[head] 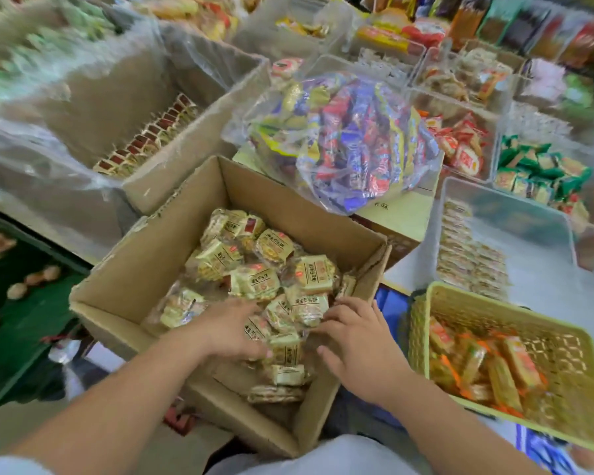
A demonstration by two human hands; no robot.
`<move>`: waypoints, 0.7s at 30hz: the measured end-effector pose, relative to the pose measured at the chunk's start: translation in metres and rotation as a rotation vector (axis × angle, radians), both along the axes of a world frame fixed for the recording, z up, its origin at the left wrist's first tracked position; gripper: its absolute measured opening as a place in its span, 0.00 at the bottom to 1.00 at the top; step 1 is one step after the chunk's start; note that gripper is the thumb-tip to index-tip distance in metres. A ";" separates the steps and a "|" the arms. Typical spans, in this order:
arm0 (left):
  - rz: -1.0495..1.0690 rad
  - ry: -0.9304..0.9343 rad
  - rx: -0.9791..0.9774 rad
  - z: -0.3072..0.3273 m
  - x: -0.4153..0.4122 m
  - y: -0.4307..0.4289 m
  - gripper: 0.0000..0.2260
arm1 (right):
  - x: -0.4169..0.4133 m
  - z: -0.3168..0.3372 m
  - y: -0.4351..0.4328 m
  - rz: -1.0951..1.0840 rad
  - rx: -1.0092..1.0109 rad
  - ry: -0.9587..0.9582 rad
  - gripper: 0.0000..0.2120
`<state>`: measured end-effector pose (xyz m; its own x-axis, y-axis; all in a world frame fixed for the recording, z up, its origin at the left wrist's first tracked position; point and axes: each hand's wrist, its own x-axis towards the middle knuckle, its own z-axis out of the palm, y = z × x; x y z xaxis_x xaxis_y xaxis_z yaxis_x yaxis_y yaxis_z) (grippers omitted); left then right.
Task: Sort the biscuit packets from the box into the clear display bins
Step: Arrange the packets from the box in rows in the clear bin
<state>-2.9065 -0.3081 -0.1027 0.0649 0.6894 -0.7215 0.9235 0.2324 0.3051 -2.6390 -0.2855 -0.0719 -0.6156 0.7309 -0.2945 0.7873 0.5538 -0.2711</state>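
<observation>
An open cardboard box (124,275) stands in front of me, holding several pale yellow biscuit packets (254,281). Both my hands reach into its near end. My left hand (232,329) lies on the heap with its fingers curled over packets. My right hand (352,332) is spread beside it, its fingertips on a packet. A clear display bin (501,217) at the right holds a few rows of similar packets along its left side.
A yellow mesh basket (546,341) with orange-wrapped snacks sits at the near right. A clear bag of mixed sweets (350,138) lies behind the box. A larger lined carton (192,145) stands at the left. More clear bins of snacks fill the back right.
</observation>
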 end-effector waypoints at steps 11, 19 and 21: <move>-0.389 0.257 -0.077 -0.048 0.062 -0.009 0.67 | -0.008 -0.002 -0.006 -0.110 0.018 0.030 0.19; -0.224 0.219 -0.042 -0.061 0.053 0.004 0.62 | -0.009 -0.002 -0.005 -0.127 -0.003 0.021 0.19; -0.289 0.254 0.002 -0.060 0.052 0.003 0.60 | -0.009 -0.003 -0.004 -0.125 -0.002 0.025 0.19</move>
